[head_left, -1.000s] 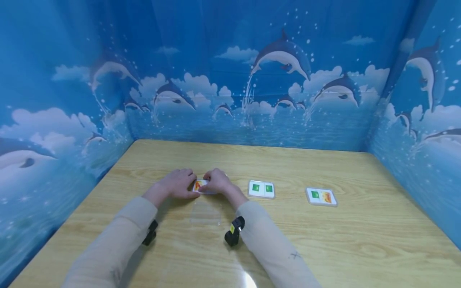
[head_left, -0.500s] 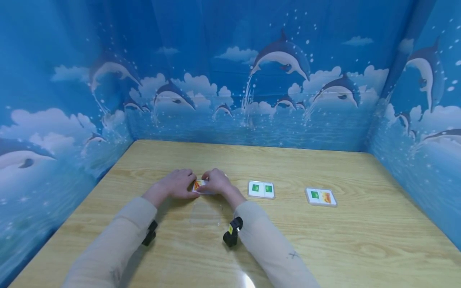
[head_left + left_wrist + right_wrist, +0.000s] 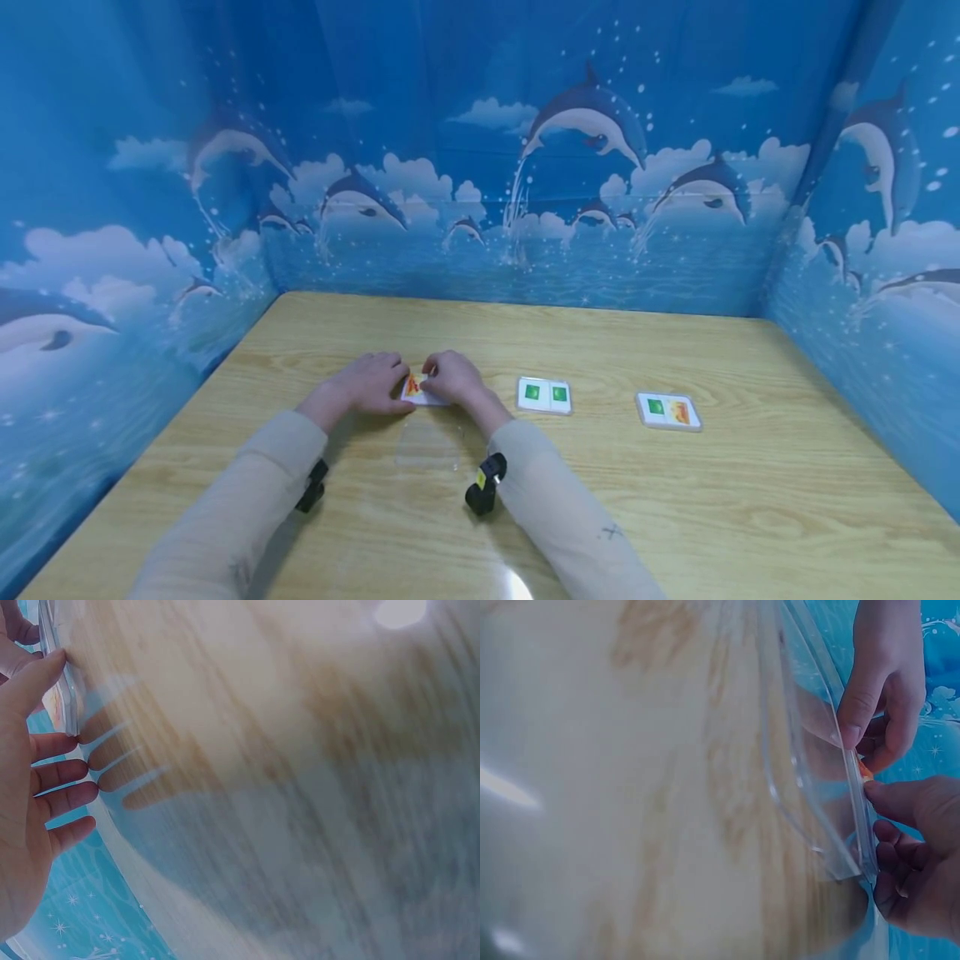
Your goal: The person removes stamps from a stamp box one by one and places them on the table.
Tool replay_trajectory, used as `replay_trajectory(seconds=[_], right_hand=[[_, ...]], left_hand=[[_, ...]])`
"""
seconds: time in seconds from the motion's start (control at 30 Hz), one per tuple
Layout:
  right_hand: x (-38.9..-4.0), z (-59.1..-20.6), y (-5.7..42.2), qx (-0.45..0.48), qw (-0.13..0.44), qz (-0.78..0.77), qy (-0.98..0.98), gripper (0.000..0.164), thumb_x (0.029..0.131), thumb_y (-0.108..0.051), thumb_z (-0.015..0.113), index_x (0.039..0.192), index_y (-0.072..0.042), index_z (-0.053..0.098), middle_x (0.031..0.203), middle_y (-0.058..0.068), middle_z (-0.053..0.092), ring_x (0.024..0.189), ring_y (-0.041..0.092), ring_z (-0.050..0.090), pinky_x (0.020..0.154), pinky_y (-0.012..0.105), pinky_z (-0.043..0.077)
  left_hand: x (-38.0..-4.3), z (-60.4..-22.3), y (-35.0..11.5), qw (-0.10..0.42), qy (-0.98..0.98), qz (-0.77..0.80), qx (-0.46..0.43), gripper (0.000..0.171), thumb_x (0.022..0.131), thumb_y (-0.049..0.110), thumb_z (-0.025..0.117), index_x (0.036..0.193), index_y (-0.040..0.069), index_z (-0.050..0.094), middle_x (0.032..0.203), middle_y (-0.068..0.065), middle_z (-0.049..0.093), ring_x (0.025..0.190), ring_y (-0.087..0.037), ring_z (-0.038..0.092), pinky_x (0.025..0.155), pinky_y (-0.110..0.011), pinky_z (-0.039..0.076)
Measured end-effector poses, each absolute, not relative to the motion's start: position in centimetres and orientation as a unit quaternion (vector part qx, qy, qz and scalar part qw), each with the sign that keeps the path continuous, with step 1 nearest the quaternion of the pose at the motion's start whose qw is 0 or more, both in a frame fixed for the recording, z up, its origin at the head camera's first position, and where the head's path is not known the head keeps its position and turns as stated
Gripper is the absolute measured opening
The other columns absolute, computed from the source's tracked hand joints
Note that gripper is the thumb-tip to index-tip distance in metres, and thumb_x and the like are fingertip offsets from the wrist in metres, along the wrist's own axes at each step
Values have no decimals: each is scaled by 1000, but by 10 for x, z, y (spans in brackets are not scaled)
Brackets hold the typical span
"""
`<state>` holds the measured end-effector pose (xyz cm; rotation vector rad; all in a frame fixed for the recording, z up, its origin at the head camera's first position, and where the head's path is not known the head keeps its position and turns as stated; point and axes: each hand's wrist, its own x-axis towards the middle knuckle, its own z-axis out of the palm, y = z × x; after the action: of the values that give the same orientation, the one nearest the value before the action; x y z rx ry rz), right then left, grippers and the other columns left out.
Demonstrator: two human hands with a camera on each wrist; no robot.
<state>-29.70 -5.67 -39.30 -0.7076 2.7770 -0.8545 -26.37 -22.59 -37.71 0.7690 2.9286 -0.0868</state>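
Observation:
My left hand [image 3: 372, 383] holds the left end of a flat clear case, its thumb at the near edge and fingers toward the far side. A white card with an orange picture [image 3: 413, 386] lies in that case. At its right half is my right hand [image 3: 453, 379], fingers bent and thumb tip on the card. The right wrist view shows the right thumb [image 3: 885, 793] at the orange patch, the other fingers curled by the case edge. A loose transparent lid [image 3: 427, 447] rests on the table just in front of the hands.
Right of the hands lies a cased card with two green pictures [image 3: 544, 395]. Farther right is another with one green and one orange picture [image 3: 670, 411]. The wooden table [image 3: 712, 500] meets blue dolphin-printed curtains [image 3: 480, 167] at the back and sides.
My right thumb has shifted away from the card's near edge, up toward its middle, so more of the white card shows. My left hand keeps its place.

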Motion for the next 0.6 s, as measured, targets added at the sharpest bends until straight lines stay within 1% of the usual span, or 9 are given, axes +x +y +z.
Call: replay_trajectory(seconds=[0.13, 0.27, 0.43, 0.6], right_hand=[[-298, -394, -56, -224, 79, -292, 927, 19, 83, -19, 68, 100, -10, 67, 90, 1, 63, 79, 14, 55, 70, 26, 44], [-300, -396, -55, -220, 75, -299, 925, 12, 84, -19, 67, 92, -11, 67, 84, 0, 61, 74, 13, 54, 65, 24, 43], [-300, -396, -51, -219, 77, -326, 916, 9, 84, -17, 67, 87, -9, 66, 80, 1, 60, 71, 14, 53, 61, 23, 43], [-304, -397, -45, -222, 91, -357, 902, 8, 84, -16, 66, 85, -8, 66, 77, 1, 59, 70, 13, 53, 59, 22, 44]], left_hand=[[-264, -378, -226, 52, 965, -27, 254, 58, 83, 55, 58, 112, 5, 57, 98, -7, 52, 88, -21, 50, 80, -42, 42], [-264, -378, -226, 50, 965, -25, 256, 57, 83, 54, 58, 112, 4, 58, 96, -6, 52, 85, -20, 49, 77, -40, 42], [-264, -379, -225, 53, 965, -28, 255, 57, 84, 54, 57, 112, 4, 57, 97, -6, 51, 85, -20, 49, 76, -39, 42], [-263, -379, -225, 55, 966, -31, 252, 58, 84, 54, 57, 113, 4, 57, 100, -8, 52, 89, -22, 50, 80, -41, 42]])
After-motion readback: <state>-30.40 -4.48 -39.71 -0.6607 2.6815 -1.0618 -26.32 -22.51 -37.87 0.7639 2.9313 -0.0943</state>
